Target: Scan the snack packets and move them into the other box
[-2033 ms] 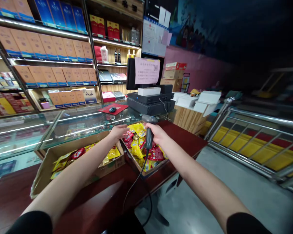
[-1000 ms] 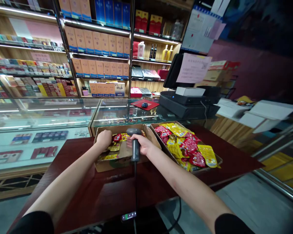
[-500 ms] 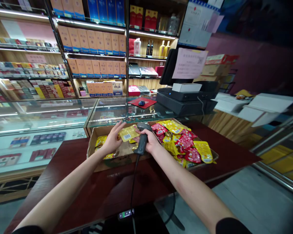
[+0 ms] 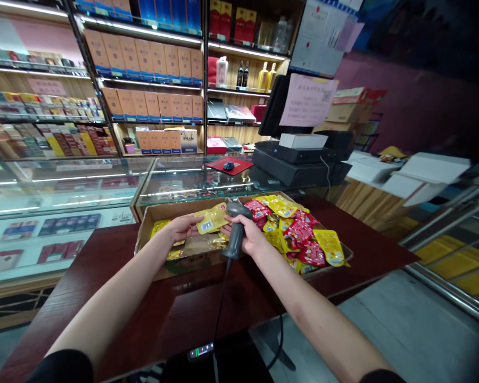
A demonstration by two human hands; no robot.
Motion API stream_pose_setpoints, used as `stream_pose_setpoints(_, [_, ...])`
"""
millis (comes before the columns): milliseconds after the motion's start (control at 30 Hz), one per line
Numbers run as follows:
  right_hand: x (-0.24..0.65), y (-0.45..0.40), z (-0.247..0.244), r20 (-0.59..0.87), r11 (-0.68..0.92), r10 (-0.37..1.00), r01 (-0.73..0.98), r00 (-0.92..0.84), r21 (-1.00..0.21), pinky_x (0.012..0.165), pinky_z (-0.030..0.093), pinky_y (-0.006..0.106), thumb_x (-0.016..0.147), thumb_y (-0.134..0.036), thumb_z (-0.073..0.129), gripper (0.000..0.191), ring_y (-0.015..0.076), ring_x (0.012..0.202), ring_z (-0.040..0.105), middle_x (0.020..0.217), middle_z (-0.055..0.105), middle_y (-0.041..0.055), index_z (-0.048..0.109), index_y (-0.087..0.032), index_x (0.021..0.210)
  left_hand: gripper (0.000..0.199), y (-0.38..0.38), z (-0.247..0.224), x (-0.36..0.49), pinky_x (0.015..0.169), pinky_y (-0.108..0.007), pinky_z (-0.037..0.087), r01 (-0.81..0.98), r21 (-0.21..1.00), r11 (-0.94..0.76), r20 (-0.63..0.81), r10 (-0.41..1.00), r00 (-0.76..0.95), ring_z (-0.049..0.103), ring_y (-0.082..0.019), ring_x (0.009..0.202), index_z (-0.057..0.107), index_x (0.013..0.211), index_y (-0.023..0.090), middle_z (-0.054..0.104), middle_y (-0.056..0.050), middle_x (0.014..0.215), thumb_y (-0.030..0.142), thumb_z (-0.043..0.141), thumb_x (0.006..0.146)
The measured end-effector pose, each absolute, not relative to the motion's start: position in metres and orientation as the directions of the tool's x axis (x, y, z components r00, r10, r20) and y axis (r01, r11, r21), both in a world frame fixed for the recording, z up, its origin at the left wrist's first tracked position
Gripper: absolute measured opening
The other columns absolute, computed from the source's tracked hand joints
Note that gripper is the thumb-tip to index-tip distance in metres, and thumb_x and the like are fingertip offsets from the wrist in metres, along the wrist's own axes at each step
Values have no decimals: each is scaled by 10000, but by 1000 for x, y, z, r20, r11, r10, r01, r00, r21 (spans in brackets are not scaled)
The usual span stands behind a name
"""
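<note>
Two hands [image 4: 181, 227], one scanner [image 4: 235, 236] and two cartons [image 4: 163, 212] appear; one mouse [image 4: 229, 166]. Dark bottles [image 4: 240, 76] number two; golden bottles [image 4: 262, 78], two.

The one camera is sitting on the person's head and is looking forward and down over the brown table [image 4: 175, 303]. It is seeing the left hand [image 4: 181, 227] and right hand [image 4: 252, 234] from close by, near the middle of the frame. The shelves [image 4: 223, 91] are showing farther away, across the upper left and top middle.
</note>
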State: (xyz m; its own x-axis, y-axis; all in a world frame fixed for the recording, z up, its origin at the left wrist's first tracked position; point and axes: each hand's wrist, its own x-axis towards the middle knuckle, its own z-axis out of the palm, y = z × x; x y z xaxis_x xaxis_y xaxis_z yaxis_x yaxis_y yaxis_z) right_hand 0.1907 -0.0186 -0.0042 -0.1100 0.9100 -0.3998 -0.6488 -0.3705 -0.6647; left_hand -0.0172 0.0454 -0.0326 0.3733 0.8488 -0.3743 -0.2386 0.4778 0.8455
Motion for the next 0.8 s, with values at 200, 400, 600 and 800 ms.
stream_pose_setpoints(200, [187, -61, 8, -294, -277, 954, -569, -63, -774, 755, 579, 341, 689, -96, 639, 193, 208, 885, 671, 927, 684, 77, 632, -146, 876, 250, 48, -34, -19, 561, -255, 560, -112, 893, 437, -395, 877, 273, 682, -163, 607, 670, 983, 119, 726, -92, 828, 150, 721, 740])
stream_pose_setpoints(400, [159, -113, -13, -240, -311, 933, -262, -270, -914, 593, 579, 325, 694, -365, 743, 345, 242, 800, 705, 948, 679, 101, 604, -145, 920, 307, 46, -38, -17, 524, -252, 545, -42, 897, 440, -412, 866, 283, 646, -142, 514, 695, 944, 115, 721, -71, 747, 190, 795, 664])
stream_pose_setpoints(600, [138, -128, -39, -202, -243, 959, -211, -197, -947, 490, 560, 287, 704, -460, 715, 404, 218, 658, 703, 778, 636, 32, 555, -154, 913, 292, 44, -34, -18, 533, -245, 547, -31, 889, 457, -425, 848, 315, 663, -152, 557, 701, 910, 110, 724, -90, 775, 174, 806, 645])
stream_pose_setpoints(800, [132, -139, -29, -215, -268, 956, -300, -198, -916, 471, 564, 298, 702, -473, 715, 422, 203, 589, 687, 720, 593, 6, 534, -148, 903, 320, 45, -32, -19, 564, -245, 560, -64, 887, 456, -407, 842, 353, 674, -151, 593, 698, 958, 125, 728, -93, 805, 169, 798, 658])
